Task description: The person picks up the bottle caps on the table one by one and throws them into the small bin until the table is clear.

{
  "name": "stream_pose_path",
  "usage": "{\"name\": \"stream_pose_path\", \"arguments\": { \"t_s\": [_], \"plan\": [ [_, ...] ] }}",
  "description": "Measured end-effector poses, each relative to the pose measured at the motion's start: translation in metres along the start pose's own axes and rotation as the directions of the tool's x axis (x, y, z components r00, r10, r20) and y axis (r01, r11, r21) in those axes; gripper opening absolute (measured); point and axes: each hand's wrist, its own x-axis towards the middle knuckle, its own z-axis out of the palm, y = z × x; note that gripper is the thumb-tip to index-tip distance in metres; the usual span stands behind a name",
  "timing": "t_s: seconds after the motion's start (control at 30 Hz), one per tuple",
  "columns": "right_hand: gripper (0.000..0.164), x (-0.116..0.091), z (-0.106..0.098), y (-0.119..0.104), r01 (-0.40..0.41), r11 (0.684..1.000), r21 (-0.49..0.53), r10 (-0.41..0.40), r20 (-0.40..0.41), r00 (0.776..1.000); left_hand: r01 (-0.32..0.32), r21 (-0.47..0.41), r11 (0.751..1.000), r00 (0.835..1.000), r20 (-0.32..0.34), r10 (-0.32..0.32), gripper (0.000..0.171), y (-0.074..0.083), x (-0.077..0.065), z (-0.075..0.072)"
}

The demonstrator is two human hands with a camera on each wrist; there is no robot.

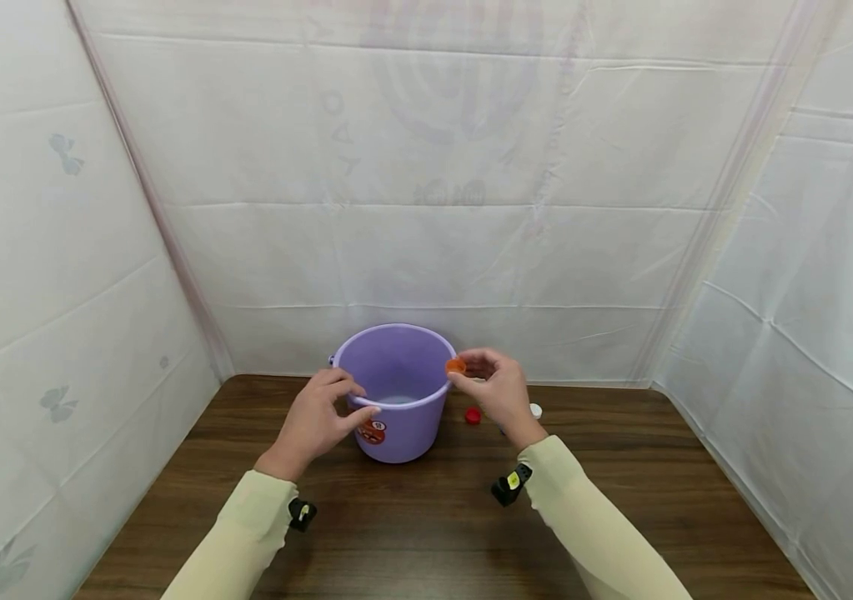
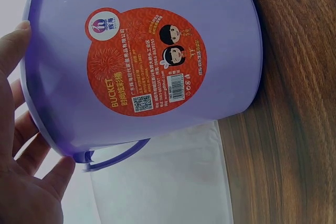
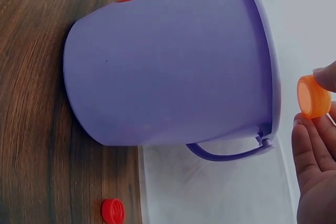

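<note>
A purple plastic bucket [image 1: 407,429] stands upright on the wooden table, with a red label [image 2: 147,61] on its front side. My left hand [image 1: 318,417] holds the bucket's rim at the near left, thumb on the outside and fingers over the edge. At the right side of the rim, my right hand [image 1: 501,392] pinches an orange bottle cap [image 3: 313,97] between thumb and fingers. The cap is held about rim height, above the table. In the right wrist view the cap is apart from the bucket.
A red bottle cap [image 1: 473,416] lies on the table [image 1: 411,533] right of the bucket. Beyond my right wrist lies a white cap [image 1: 536,411], partly hidden. White sheeting [image 1: 434,250] hangs behind and on both sides. The bucket's handle [image 3: 226,156] hangs down at the back.
</note>
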Motion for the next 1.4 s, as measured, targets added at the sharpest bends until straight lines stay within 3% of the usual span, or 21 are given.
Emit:
{"name": "stream_pose_path", "arguments": {
  "t_s": [0.3, 0.57, 0.67, 0.77, 0.9, 1.4],
  "plan": [
    [0.03, 0.004, 0.012, 0.001, -0.001, 1.0, 0.021, 0.001, -0.018, 1.0, 0.001, -0.006, 1.0, 1.0, -0.001, -0.001, 0.026, -0.001, -0.001, 0.0],
    [0.034, 0.01, 0.022, 0.003, 0.011, 1.0, -0.029, -0.011, -0.015, 1.0, 0.001, -0.004, 1.0, 1.0, 0.0, -0.001, 0.026, 0.0, -0.001, 0.0],
    [0.035, 0.008, 0.023, -0.013, -0.003, 0.999, -0.053, 0.004, 0.013, 1.0, 0.003, 0.0, 1.0, 1.0, 0.001, -0.003, 0.027, 0.0, 0.0, 0.0],
    [0.034, 0.009, 0.025, -0.014, 0.001, 0.999, -0.055, 0.0, 0.02, 1.0, 0.008, 0.006, 1.0, 1.0, 0.004, -0.008, 0.027, -0.001, 0.0, 0.0],
    [0.032, 0.014, 0.029, 0.0, 0.023, 0.998, -0.062, -0.024, -0.008, 1.0, 0.013, 0.01, 1.0, 1.0, 0.009, -0.013, 0.027, -0.001, 0.0, 0.001],
    [0.029, 0.019, 0.036, 0.0, 0.027, 0.996, -0.084, -0.028, -0.02, 0.999, 0.022, 0.009, 1.0, 1.0, 0.009, -0.022, 0.027, -0.001, 0.0, 0.002]
  ]
}}
